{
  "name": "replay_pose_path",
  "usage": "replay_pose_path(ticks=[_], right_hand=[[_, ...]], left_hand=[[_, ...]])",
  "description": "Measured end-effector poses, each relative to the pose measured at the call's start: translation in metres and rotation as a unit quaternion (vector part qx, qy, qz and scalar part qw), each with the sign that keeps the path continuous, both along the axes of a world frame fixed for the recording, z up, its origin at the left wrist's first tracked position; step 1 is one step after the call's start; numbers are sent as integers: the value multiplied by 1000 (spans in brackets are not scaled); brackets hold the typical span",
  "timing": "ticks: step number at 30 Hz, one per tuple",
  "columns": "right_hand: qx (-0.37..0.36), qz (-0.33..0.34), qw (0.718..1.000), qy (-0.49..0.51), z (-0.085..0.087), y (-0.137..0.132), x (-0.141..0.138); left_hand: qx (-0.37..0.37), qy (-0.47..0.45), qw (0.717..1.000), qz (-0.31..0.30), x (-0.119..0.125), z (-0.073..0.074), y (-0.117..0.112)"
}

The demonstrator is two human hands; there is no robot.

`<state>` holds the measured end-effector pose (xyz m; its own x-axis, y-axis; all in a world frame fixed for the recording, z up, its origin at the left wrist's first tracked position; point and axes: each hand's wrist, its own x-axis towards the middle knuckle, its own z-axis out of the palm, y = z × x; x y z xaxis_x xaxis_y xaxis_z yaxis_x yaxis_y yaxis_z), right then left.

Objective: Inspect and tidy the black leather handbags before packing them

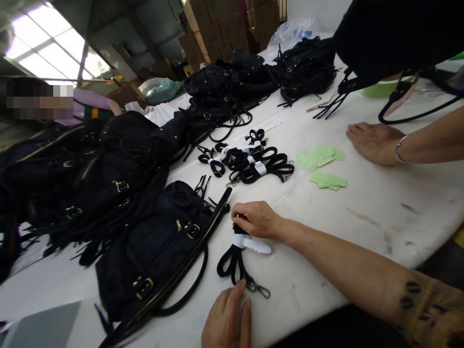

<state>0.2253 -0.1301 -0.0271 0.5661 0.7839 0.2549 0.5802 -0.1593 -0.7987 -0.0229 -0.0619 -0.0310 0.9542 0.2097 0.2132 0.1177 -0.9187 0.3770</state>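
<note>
A folded black shoulder strap (237, 263) lies on the table in front of me, with a white paper band (239, 240) around its middle. The band's notched tail sticks out to the right. My right hand (259, 220) is closed on the far end of the bundle, pinching it between thumb and fingers. At the near end, my left hand (226, 316) rests with its fingertips against the strap, beside a brass swivel clasp (259, 290). A gap shows between its thumb and index finger. Just left lies a black bag (155, 251) with brass buckles and a handle.
More banded straps (250, 162) lie beyond my right hand. Light green paper slips (322, 164) are right of them. A co-worker's hand (377, 142) with a bracelet rests flat on the white table (380, 208). Piled black bags (119, 159) line the left; another person stands behind.
</note>
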Motion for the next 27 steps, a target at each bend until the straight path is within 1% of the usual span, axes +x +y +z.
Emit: replay_pose_path(ticks=[1,3,5,8,10,12,13,14,16,18,19,20,22,25,27], right_hand=[[-2,7,1000,-13,1,-1,-1],[0,26,999,-35,2,-4,-4],[8,53,997,-56,6,-7,-8],[36,125,984,-119,12,-11,-21],[51,178,969,-161,14,-12,-33],[47,220,958,-180,16,-13,-45],[37,238,953,-184,17,-13,-51],[23,253,948,-189,17,-14,-56],[-14,272,942,-197,18,-15,-63],[-53,274,940,-197,19,-16,-67],[-69,271,940,-195,19,-16,-68],[-82,268,941,-191,19,-17,-68],[-104,264,941,-186,20,-17,-69],[-124,269,935,-194,22,-18,-70],[-126,277,931,-204,22,-19,-71]], left_hand=[[11,4,1000,5,1,-3,-2],[25,21,999,6,6,-3,-1],[7,35,999,18,8,0,1],[-70,34,994,76,6,4,5],[-136,33,983,122,2,5,7],[-210,42,961,177,0,6,7],[-252,42,944,207,0,6,7],[-297,35,924,238,0,7,6],[-394,-4,873,287,2,9,4],[-479,-42,821,308,3,10,2],[-508,-50,802,310,3,10,2],[-527,-48,791,307,2,10,3],[-544,-24,785,294,0,8,5],[-547,8,791,274,-3,5,10],[-541,7,794,277,-4,5,10]])
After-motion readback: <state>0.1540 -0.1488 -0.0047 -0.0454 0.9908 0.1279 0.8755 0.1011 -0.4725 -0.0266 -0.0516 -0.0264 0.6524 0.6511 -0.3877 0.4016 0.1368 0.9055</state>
